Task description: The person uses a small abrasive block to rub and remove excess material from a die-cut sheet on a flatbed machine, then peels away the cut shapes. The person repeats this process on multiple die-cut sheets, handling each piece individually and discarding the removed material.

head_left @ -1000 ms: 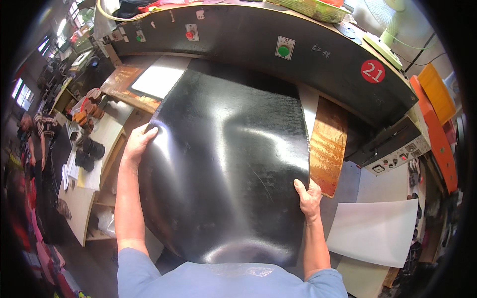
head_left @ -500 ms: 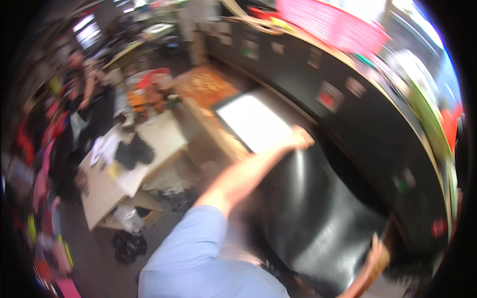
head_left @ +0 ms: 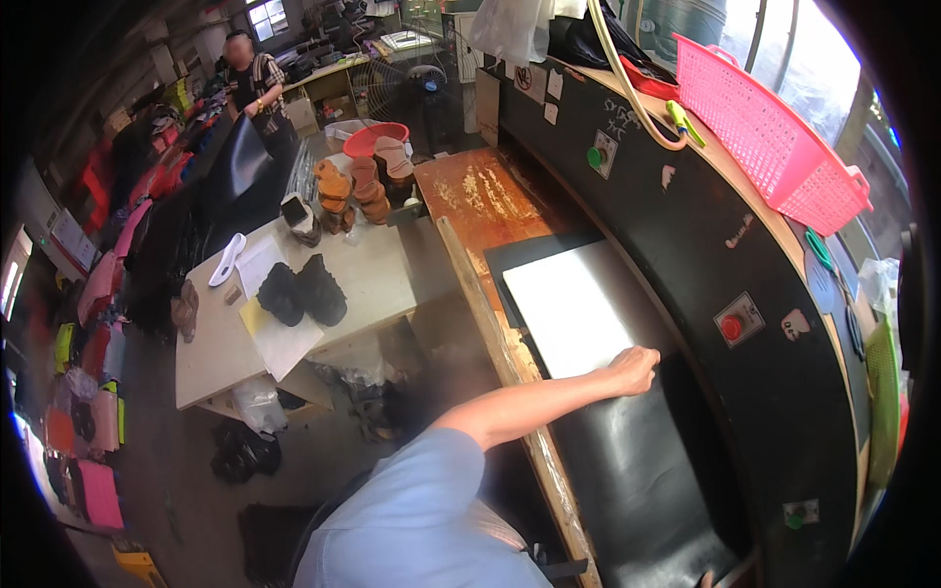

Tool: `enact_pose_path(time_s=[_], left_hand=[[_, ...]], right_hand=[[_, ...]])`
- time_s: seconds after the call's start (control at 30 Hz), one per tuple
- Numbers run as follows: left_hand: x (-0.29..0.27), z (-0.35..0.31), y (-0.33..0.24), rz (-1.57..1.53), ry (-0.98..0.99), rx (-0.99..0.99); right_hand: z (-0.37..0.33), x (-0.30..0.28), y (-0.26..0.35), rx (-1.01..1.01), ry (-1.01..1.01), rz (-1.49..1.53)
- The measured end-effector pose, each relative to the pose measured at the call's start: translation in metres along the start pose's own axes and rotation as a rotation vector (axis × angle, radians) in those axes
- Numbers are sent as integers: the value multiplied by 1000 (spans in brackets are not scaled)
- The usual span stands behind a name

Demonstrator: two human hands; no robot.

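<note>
Ledge bears pink basket; left hand grips black sheet

Right hand cut off by bottom edge, only fingertips in; can't read its grip. Black sheet runs out down there too. Left hand hides its own fingertips and part of the sheet's edge. Blue shirt cropped at bottom. Dark lumps on the pale table: too dark to identify.
</note>
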State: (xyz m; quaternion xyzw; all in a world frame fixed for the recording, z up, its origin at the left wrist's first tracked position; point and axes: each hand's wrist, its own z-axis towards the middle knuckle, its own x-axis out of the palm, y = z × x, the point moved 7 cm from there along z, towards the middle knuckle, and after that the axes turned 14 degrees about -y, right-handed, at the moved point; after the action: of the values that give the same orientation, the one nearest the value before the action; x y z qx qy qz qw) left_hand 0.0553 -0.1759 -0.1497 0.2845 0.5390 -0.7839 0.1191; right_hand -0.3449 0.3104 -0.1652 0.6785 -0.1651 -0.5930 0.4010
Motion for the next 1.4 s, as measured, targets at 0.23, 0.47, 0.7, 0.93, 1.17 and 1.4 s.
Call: enact_pose_path(time_s=[0.23,0.47,0.7,0.93,1.17,1.4], left_hand=[[28,-18,-13,70,-256,24],[46,21,-11,133,-201,-43],[84,-44,-62,385,-314,240],[180,-229,-175,-163,498,573],[220,-283,-202,-156,418,735],[251,-292,-188,-244,178,794]], right_hand=[[52,18,-7,-124,-89,-276],[50,25,16,-186,-130,-302],[59,36,8,-211,-163,-297],[75,45,-18,-390,-251,-288],[73,28,8,-103,-45,123],[29,1,-8,-317,-230,157]])
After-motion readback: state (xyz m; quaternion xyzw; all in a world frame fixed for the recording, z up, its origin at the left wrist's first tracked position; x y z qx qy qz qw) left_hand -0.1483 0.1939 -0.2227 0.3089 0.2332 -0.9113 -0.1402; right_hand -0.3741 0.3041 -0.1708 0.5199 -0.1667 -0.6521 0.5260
